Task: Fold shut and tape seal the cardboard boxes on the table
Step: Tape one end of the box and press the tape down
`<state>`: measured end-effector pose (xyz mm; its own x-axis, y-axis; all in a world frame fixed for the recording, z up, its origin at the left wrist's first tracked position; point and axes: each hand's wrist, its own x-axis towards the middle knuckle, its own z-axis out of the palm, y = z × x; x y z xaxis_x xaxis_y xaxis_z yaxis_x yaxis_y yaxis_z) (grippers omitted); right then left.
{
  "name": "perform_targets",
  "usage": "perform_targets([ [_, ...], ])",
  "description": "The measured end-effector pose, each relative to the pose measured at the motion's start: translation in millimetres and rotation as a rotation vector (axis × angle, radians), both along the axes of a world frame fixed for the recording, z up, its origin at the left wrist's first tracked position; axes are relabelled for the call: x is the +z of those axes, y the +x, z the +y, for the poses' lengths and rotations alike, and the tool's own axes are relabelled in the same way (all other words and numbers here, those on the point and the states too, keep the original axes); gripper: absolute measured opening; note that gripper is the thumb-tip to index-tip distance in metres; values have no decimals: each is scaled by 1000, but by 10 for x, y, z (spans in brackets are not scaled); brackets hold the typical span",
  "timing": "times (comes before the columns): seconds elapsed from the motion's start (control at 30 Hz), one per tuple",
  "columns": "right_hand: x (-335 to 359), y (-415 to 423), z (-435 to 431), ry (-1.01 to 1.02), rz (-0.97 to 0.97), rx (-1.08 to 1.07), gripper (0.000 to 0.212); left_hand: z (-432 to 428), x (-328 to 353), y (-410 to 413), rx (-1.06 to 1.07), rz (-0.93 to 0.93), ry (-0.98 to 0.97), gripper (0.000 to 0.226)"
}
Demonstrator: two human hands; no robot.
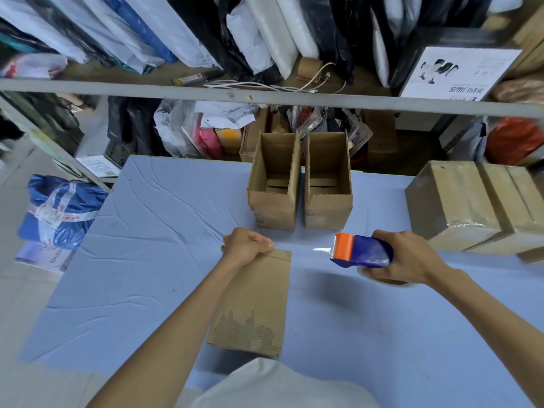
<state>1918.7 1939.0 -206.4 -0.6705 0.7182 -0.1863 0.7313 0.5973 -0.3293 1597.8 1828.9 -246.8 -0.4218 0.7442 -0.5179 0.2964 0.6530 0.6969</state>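
1. The table, covered in a creased pale-blue cloth, fills the middle of the view. Its left edge runs from 7 o'clock up to 11 o'clock, and its far edge lies under the shelf. A wide stretch of bare cloth is open from 8 to 10 o'clock, with another at 4 to 5 o'clock.
2. A grey metal shelf rail crosses the whole view at 12 o'clock, above and beyond the far edge. It is loaded with bagged parcels and a tangle of white cables.
3. A block of taped cartons sits at 2 to 3 o'clock against the table's right side, closing off that edge.
4. A blue bagged parcel lies on the floor at 9 o'clock, off the table's left edge.
5. Two open boxes stand upright side by side at 12 o'clock by the far edge. The left open box and the right open box are nearly touching, with flaps up and a narrow gap between them.
6. The closed cardboard box lies flat at the centre with its long side pointing to 12 o'clock. It is apart from the open boxes, with a strip of clear cloth between.
7. The left hand grips the closed box's far left corner, fingers curled over the edge.
8. The right hand, at 3 o'clock from that corner, is wrapped around a blue tape dispenser. The dispenser's orange mouth faces the box, held off it above bare cloth.
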Motion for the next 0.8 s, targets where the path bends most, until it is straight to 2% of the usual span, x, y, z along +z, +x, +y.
perform_targets([
  [0.27, -57, 20, 52, -20, -2, 33, 60, -13, -4, -34, 23, -84, -17, 15],
  [0.43, -122, 25, 36, -14, 7, 14, 64, 35, 8, -5, 23, 10, -10, 10],
  [0.6, -126, 8, 23, -14, -6, 11, 54, 43, -26, 0, 0, 4, -23, 10],
  [0.8, -104, -15, 17, -7, -17, 5, 54, 15, -119, -20, -28, 30, 16, 10],
])
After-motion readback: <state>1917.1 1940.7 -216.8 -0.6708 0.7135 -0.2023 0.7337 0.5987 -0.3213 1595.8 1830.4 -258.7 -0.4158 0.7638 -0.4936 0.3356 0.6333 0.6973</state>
